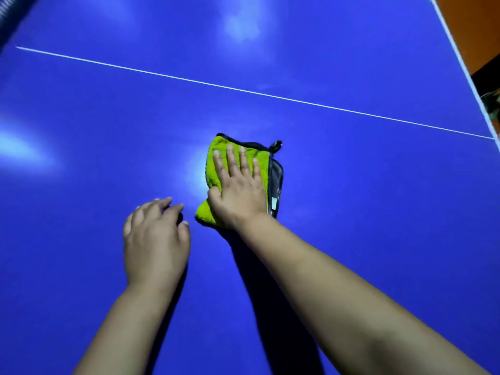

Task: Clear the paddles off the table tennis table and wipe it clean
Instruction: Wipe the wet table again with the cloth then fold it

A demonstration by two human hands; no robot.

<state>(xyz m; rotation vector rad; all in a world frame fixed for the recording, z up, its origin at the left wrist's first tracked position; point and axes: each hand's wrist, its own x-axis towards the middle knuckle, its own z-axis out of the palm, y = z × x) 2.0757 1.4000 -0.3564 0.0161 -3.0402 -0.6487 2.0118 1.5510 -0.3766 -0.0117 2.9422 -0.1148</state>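
A folded lime-green cloth (216, 169) with a dark trim and a small hang loop lies flat on the blue table tennis table (351, 185). My right hand (239, 189) presses down on the cloth, palm flat and fingers spread. My left hand (155, 236) rests on the bare table just left of the cloth, fingers slightly curled and holding nothing. No paddle is in view.
A white centre line (243, 90) crosses the table from left to right. The white-edged right side of the table (460, 58) borders an orange floor. The dark net (10, 20) shows at the top left corner.
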